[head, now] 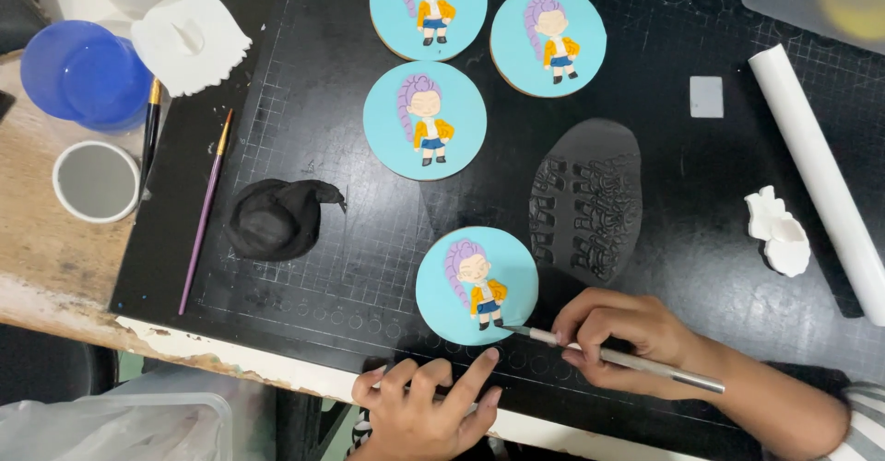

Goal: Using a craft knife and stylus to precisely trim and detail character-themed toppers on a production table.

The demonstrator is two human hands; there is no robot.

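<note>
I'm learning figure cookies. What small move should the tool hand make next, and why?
Probably nudge the tool tip slightly onto the figure's feet on the near blue cookie, since the right hand holds it at that edge while the left hand rests nearby.

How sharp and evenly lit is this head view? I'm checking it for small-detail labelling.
Head view: sharp across the black mat; the cookie and the metal tool in the right hand read clearly; lighting is even, with soft shadows only; the clear tub at top right looks hazy.
</note>
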